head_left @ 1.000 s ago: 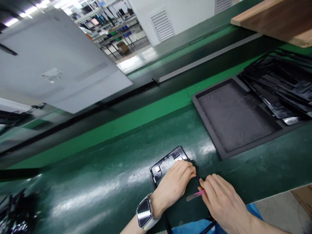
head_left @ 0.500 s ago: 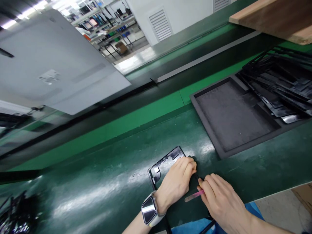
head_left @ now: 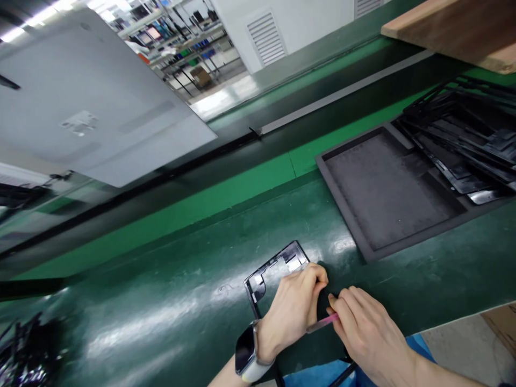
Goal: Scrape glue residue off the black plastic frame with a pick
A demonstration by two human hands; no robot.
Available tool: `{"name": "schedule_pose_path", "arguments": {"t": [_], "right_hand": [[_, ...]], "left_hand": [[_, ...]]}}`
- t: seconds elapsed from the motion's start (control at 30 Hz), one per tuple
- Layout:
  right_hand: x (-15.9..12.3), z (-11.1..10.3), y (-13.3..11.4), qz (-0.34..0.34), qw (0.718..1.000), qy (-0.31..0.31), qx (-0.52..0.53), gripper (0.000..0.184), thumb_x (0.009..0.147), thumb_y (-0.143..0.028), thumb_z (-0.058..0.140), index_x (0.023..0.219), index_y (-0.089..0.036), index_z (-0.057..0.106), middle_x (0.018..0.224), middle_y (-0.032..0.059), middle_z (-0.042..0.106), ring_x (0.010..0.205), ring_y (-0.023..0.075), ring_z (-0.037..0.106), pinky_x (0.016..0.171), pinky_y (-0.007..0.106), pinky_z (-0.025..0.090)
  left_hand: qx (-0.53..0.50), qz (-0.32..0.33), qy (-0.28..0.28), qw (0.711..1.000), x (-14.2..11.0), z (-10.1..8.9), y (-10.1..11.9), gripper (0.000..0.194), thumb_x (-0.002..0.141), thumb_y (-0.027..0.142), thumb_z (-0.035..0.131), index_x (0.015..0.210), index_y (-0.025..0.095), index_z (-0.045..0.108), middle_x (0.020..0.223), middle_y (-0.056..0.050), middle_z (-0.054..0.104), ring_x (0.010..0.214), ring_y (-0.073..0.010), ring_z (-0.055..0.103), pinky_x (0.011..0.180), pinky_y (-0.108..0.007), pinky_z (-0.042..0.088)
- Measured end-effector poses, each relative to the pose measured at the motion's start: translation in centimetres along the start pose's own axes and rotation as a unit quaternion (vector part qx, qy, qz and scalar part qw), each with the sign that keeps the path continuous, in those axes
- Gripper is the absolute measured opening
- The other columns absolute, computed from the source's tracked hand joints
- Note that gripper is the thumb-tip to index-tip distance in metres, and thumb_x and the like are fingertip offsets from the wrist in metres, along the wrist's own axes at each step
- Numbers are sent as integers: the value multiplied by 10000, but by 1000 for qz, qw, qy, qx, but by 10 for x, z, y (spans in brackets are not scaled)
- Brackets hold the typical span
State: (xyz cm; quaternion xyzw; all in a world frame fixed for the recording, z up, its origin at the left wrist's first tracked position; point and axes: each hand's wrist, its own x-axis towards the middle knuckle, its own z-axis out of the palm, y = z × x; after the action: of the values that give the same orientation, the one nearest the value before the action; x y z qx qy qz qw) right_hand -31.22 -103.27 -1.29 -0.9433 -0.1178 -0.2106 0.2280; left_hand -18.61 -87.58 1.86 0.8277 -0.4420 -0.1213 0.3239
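Observation:
A thin black device frame (head_left: 270,264) with dark and silvery patches inside lies at a slant on the green bench; part of it is hidden beneath my hands. My left hand (head_left: 296,298), wearing a smartwatch on the wrist, reaches over the frame. Its thumb and fingers are pinched together at the frame's right edge, and what they grip is hidden. Just to the right, my right hand (head_left: 365,325) is closed round a slim pink tool with a flat pale blade (head_left: 322,323). The blade points left towards my left wrist.
A dark foam tray (head_left: 395,193) sits on the bench at right, with a pile of black frames (head_left: 463,140) over its far side. A wooden board (head_left: 455,35) is at the upper right. Black scraps (head_left: 30,352) lie lower left. A grey panel (head_left: 100,97) stands upper left.
My left hand has shifted slightly right, its wrist has turned, and its fingers are bunched more tightly. My right hand and the pink tool have barely moved.

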Motion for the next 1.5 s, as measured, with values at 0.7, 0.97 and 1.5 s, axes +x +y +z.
{"name": "schedule_pose_path", "arguments": {"t": [0.7,0.97,1.5], "right_hand": [[-3,2,0,-4,1000,6,-10,281,1058,-12,443,1188,-33,691,971,111,659,909,269,605,888,436,500],[0,2,-1,-4,1000,5,-8,270,1065,-13,455,1212,-28,680,965,103,662,909,267,607,903,438,519],[-6,7,0,-4,1000,5,8,279,1057,1,450,1217,-23,677,997,123,670,918,274,610,881,447,508]], "left_hand": [[28,-48,-16,998,10,-11,-7,172,1135,156,344,1046,243,464,874,34,524,617,-143,465,611,-285,354],[29,-24,-57,998,6,-35,-4,116,1152,211,474,1123,236,583,988,14,629,842,-152,608,766,-277,452],[300,12,-104,948,-5,-38,14,124,968,57,715,1007,154,648,958,-52,663,844,-268,638,669,-380,555]]}}
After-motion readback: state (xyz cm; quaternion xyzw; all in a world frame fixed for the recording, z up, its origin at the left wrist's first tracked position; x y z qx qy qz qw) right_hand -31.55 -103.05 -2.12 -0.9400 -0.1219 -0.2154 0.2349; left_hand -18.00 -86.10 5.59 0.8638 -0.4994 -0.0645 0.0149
